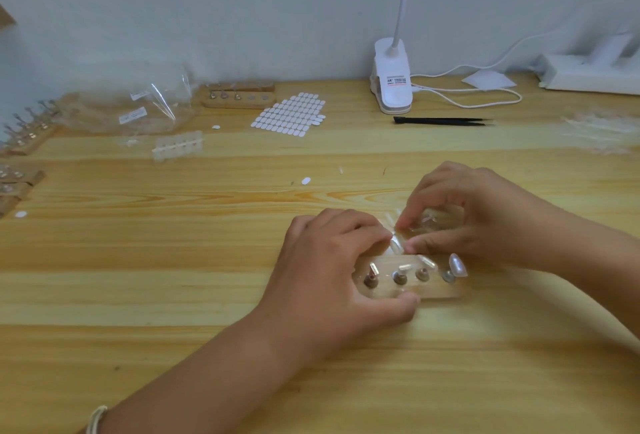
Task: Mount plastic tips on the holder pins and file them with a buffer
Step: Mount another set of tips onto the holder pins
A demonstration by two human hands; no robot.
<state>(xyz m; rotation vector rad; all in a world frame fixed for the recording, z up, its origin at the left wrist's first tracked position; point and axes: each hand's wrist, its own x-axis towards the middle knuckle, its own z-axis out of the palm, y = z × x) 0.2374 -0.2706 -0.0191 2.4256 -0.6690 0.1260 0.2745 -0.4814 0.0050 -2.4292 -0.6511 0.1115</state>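
A wooden holder block (433, 291) with several metal pins lies on the table in front of me. My left hand (332, 267) grips its left end, thumb at the front edge, fingers curled over the back. One clear plastic tip (458, 264) stands on the rightmost pin. My right hand (474, 211) hovers just behind the block and pinches another clear tip (397, 245) between thumb and forefinger, close to my left fingertips. More clear tips (429, 222) lie under my right palm, partly hidden. No buffer can be made out.
At the back are a sheet of white adhesive tabs (289, 114), a second wooden holder (239, 97), plastic bags (131, 111), a clear tip box (178, 146), black tweezers (440, 120) and a white clip lamp (393, 80). More holders (24, 139) line the left edge.
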